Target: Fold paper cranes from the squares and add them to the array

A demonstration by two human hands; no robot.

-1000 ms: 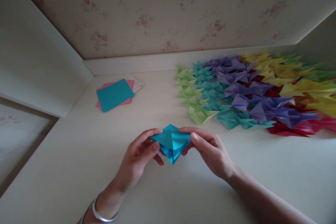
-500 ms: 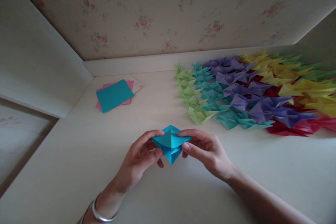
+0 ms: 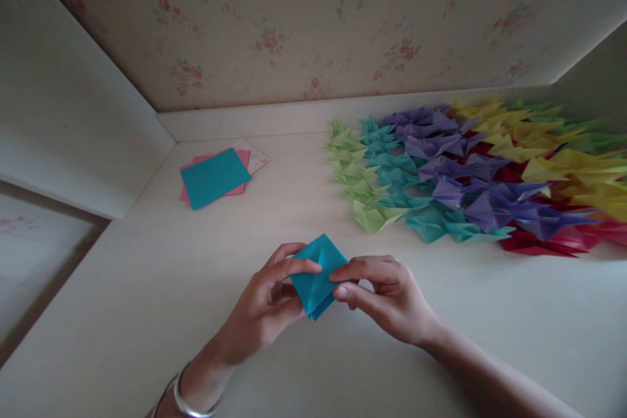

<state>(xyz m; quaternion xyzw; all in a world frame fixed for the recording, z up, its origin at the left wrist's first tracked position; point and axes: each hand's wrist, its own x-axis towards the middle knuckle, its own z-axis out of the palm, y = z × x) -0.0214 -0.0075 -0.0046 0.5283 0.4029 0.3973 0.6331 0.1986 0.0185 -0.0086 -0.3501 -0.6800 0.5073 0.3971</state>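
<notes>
A blue sheet of origami paper (image 3: 319,287), folded into a layered diamond, is held between both hands just above the white table. My left hand (image 3: 267,297) grips its left side, with the index finger lying across the top face and the thumb below, partly hidden. At the right corner, my right hand (image 3: 386,294) pinches the paper between thumb and fingers. The lower edges show several layers slightly apart. A crease runs down the middle of the diamond.
To the right lie rows of folded paper cranes, among them light green (image 3: 375,214), teal (image 3: 431,222), purple (image 3: 490,206), yellow (image 3: 558,163) and red ones (image 3: 543,245). A teal card (image 3: 215,178) rests on pink paper (image 3: 239,189) at the left. Behind stands a floral wall (image 3: 294,26).
The blue paper has gone from a partly opened shape to a flatter diamond, tilted slightly. My left index finger has slid onto its top face, and my right fingers press nearer its middle.
</notes>
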